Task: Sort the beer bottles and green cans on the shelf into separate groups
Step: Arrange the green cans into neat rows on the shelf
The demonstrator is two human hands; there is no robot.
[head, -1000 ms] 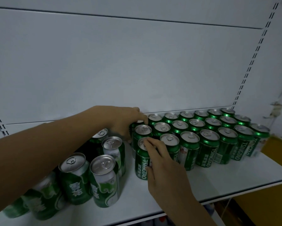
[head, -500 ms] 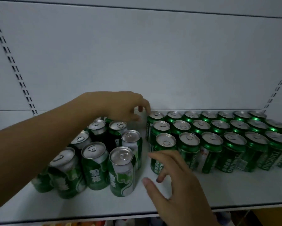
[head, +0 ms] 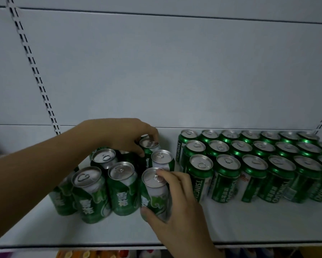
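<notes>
Two groups of green cans stand on the white shelf (head: 249, 226). On the right, dark green Tsingtao cans (head: 229, 181) stand in three neat rows. On the left sits a looser cluster of green-and-white cans (head: 90, 194). My right hand (head: 177, 207) grips the front right can of that cluster (head: 153, 190), thumb low on its front and fingers over its rim. My left hand (head: 126, 135) reaches over the cluster and grips a can at the back (head: 149, 146) by its top. No bottles are visible.
The white back panel (head: 175, 71) with slotted uprights rises behind the cans. A gap of bare shelf separates the two groups. The shelf's front edge (head: 100, 247) runs along the bottom, with colourful goods showing on the level below.
The view swung left. My right hand, open beside the Tsingtao cans before, now grips the front right green-and-white can. My left hand came down onto a back can of the left cluster.
</notes>
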